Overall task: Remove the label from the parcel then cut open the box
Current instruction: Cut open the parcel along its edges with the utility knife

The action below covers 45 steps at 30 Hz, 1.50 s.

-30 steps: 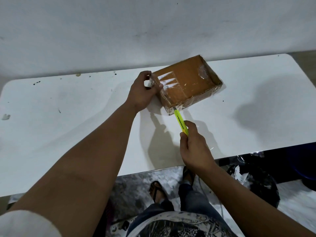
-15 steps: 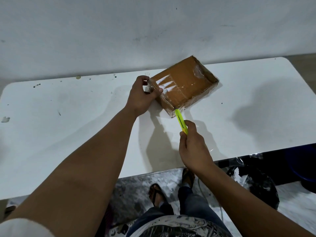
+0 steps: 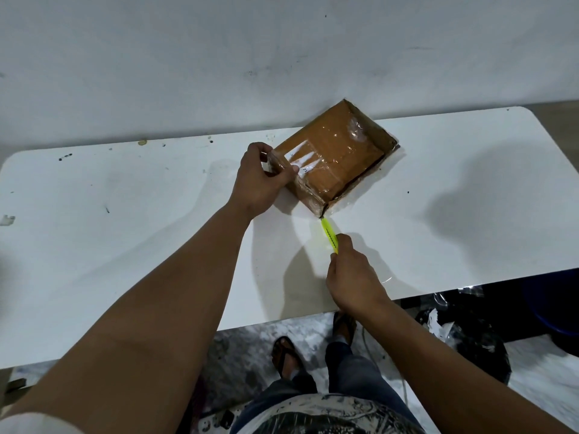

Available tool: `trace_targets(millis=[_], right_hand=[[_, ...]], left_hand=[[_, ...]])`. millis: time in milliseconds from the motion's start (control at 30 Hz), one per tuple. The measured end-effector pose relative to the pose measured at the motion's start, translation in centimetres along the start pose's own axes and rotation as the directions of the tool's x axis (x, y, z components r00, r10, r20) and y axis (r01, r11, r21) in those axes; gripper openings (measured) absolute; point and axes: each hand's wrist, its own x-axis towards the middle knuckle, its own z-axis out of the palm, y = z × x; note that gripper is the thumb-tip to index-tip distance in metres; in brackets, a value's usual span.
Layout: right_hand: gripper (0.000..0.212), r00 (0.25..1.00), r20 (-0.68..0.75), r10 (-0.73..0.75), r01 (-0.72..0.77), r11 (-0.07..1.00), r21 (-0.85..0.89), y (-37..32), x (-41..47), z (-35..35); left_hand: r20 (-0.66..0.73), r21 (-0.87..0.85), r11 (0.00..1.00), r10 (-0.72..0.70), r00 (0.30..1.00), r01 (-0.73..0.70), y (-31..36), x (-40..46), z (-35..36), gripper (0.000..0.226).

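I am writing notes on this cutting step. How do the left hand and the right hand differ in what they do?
The left hand grips the near-left end of the box; the right hand grips the yellow-green cutter. The left hand lies farther away, the right hand nearer the table edge. Both are curled round something.

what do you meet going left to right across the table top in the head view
left hand gripping the box's near-left end → yellow cutter, its tip at the box's near corner → right hand holding the cutter; the taped cardboard box spans from the left hand's fingers past the cutter.
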Motion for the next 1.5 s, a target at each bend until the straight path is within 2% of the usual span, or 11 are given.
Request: trace_targets(millis=[167,400,533,700,867,1033,1133,1267,1333,1400,1500], right_hand=[[0.032,0.998,-0.02,-0.065,0.065,0.998,-0.023,0.5,-0.1,-1.1],[0.024,0.934,-0.195,-0.301,0.311,0.95,0.019,0.9,-1.0,-3.4],[0.024,0.906,-0.321,-0.275,0.321,0.942,0.097,0.7,0.7,-4.8],[0.03,0.792,-0.539,-0.286,0.361,0.932,0.035,1.5,4.8,-7.5],[0.018,0.901,-0.39,-0.192,0.271,0.949,0.159,1.9,6.8,-8.8],[0.013,0.897,-0.401,-0.186,0.29,0.932,0.218,1.5,6.0,-8.5],[0.012,0.918,-0.364,-0.154,0.282,0.902,0.328,1.5,5.6,-7.5],[0.015,0.975,-0.212,-0.062,0.187,0.742,0.644,0.8,4.7,-6.3],[0.016,0.986,-0.155,-0.06,0.155,0.672,0.725,0.2,4.3,-5.9],[0.015,0.991,-0.111,-0.077,0.135,0.627,0.767,-0.4,3.9,-5.5],[0.012,0.995,-0.033,-0.093,0.076,0.515,0.854,-1.1,3.6,-4.8]], left_hand=[[-0.012,-0.01,1.0,0.008,1.0,-0.008,0.2,-0.3,0.1,0.052],[-0.028,0.01,0.999,-0.03,0.999,0.031,1.6,-0.5,-0.2,0.057],[0.0,0.025,0.999,-0.042,0.999,0.042,1.9,-0.3,-0.6,0.061],[0.04,0.041,0.999,-0.028,0.999,0.026,2.5,0.1,-1.6,0.05],[0.036,0.12,0.992,-0.038,0.999,0.033,3.1,0.7,-1.8,0.061],[-0.176,0.264,0.961,-0.032,0.984,0.078,3.3,0.7,-0.9,0.057],[-0.168,0.389,0.913,-0.058,0.984,0.12,4.4,-0.6,0.2,0.072],[-0.119,0.581,0.791,-0.151,0.981,0.192,5.4,-3.0,0.8,0.095],[-0.133,0.654,0.739,-0.096,0.986,0.16,5.0,-4.0,0.6,0.104],[-0.112,0.678,0.73,-0.014,0.994,0.086,4.4,-4.8,0.3,0.101],[0.008,0.655,0.754,0.042,0.999,-0.037,4.3,-6.5,0.3,0.09]])
